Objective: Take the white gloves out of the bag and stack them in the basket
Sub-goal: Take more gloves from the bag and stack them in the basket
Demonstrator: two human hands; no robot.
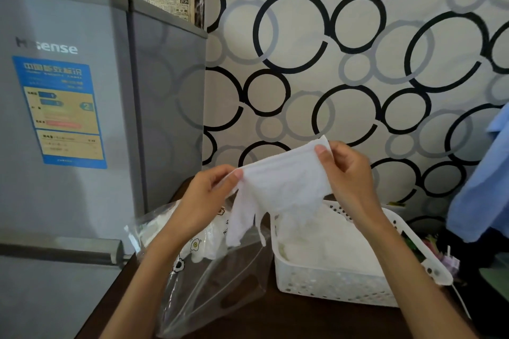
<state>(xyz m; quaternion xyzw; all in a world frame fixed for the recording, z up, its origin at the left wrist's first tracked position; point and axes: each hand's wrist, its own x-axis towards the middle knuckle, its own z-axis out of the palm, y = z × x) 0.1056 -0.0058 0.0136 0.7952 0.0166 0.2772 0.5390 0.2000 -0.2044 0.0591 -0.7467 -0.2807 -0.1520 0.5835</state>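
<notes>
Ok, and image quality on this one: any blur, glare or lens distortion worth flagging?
Head view: even, soft indoor light without hard shadows; the fridge label is smeared and barely legible; the fridge's edges bow from the wide-angle lens; the white glove shows weak texture; the clear bag catches mild sheen.

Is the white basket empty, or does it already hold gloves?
Not empty: the basket already holds a layer of white gloves that covers its floor.

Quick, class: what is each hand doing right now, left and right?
Left hand: pinches one corner of the white glove.
Right hand: pinches the glove's other corner, above the basket.
</notes>
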